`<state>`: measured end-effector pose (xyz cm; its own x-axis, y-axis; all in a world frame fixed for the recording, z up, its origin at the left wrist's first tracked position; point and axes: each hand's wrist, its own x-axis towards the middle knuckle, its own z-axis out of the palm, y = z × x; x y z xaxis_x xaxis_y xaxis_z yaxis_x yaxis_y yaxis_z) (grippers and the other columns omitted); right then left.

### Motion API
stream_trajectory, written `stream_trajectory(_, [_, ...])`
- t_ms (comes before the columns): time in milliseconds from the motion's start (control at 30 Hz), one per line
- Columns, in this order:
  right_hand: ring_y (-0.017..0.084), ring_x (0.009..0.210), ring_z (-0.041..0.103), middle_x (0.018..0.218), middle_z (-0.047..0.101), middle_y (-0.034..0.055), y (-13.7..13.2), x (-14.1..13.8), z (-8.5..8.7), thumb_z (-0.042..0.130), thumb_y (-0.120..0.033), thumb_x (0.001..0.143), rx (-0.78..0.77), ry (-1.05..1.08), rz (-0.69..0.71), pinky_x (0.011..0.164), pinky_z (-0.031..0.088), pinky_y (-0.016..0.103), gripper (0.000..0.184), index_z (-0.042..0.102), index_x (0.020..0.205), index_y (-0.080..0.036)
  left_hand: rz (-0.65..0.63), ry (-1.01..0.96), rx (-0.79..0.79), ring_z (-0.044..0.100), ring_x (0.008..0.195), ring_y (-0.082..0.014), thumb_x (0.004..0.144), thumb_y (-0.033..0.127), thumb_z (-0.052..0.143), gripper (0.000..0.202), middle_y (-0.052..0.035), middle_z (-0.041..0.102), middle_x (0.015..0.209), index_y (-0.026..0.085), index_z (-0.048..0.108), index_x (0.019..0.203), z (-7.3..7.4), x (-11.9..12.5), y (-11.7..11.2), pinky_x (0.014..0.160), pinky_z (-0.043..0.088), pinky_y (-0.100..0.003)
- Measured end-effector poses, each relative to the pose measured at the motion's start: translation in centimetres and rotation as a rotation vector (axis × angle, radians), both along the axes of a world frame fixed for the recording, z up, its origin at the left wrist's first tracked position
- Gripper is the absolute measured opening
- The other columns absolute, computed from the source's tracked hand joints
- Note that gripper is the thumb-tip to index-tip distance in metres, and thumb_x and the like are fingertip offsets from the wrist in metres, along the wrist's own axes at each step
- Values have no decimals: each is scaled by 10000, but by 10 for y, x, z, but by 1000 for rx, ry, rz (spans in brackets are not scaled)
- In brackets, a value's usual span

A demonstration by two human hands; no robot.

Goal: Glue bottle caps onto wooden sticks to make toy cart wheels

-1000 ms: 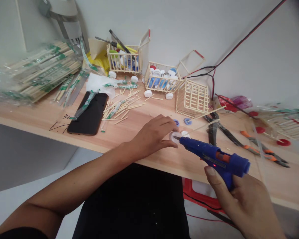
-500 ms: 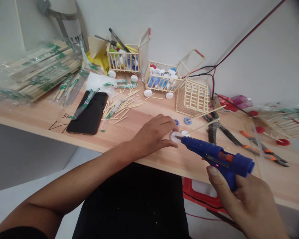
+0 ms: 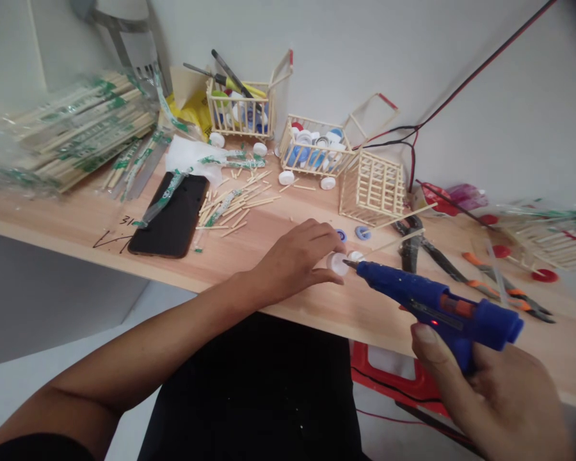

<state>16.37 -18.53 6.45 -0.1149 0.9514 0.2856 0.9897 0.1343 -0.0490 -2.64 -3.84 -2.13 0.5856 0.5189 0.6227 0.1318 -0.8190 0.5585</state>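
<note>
The person's left arm (image 3: 163, 358) stretches forward from the lower left, slightly bent at the elbow, its left hand (image 3: 297, 261) curving thumb and fingers into a pinch. The right hand (image 3: 513, 390) curls in a grip, thumb uppermost.

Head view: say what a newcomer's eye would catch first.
Probably the blue plastic glue gun in the right hand, its nozzle at a small round whitish cap within the curl of the left hand. Next, two pale wooden-stick carts holding bottle caps near the wall, and the clear, green-printed packets of sticks at far left.
</note>
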Motion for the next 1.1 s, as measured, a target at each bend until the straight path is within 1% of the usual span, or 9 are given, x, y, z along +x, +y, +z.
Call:
stream_trajectory(167, [115,258,413,316,405,-36,-4,6,0,415,-441,930,-37,-10,-1,300,272,255,476,416,496,-247,3,9,-6,564,998,-209,780,414,699,355,-90,659,1044,138,625,993,0,0,-1,900,452,-340])
stream_trajectory(333, [106,245,366,319,375,-53,0,-2,-2,395,-501,921,-8,60,-29,296,256,253,495,441,507,-235,-1,0,-9,564,999,-213,779,421,697,359,-92,662,1036,136,619,983,1,0,-1,900,453,-342])
stream_trajectory(467, [110,233,380,314,389,-58,3,-5,-2,428,-473,912,-32,76,-22,284,252,242,449,484,544,-221,-7,5,-11,565,999,-212,784,424,692,362,-97,663,1038,135,615,988,1,0,0,901,448,-344])
stream_trajectory(533, [108,232,382,316,389,-57,4,-5,-2,442,-449,914,-37,50,-2,284,254,239,446,469,531,-222,-12,1,-11,566,999,-214,778,435,695,377,-101,663,1039,129,617,985,0,0,0,902,447,-343])
stream_trajectory(667, [104,230,378,312,376,-52,7,-9,-1,396,-448,934,33,48,24,282,260,236,484,431,502,-231,-6,5,-17,569,998,-211,783,448,685,376,-97,665,1034,133,615,978,1,0,0,903,441,-343])
stream_trajectory(767, [99,240,399,319,393,-51,9,-10,-2,415,-434,936,12,44,46,288,277,226,466,448,520,-226,0,15,-32,566,1002,-208,791,463,671,371,-88,665,1031,147,613,975,2,0,-1,908,438,-342])
stream_trajectory(833, [96,235,386,316,382,-55,9,-9,-3,423,-434,934,3,33,51,284,264,228,460,438,522,-229,-1,16,-34,563,1003,-207,791,469,667,376,-89,664,1029,146,613,975,2,0,-1,905,438,-340])
stream_trajectory(1000, [102,242,390,330,402,-52,7,-6,-3,415,-441,938,1,44,38,294,268,237,447,466,551,-222,-1,8,-15,564,996,-203,799,454,668,368,-89,664,1031,138,611,979,2,1,-1,903,438,-338])
stream_trajectory(1100, [103,249,392,333,404,-49,7,-6,-4,439,-427,930,-8,53,55,302,267,240,456,410,515,-241,-5,9,-13,560,999,-204,794,448,675,375,-93,663,1033,130,612,981,1,0,0,904,437,-332])
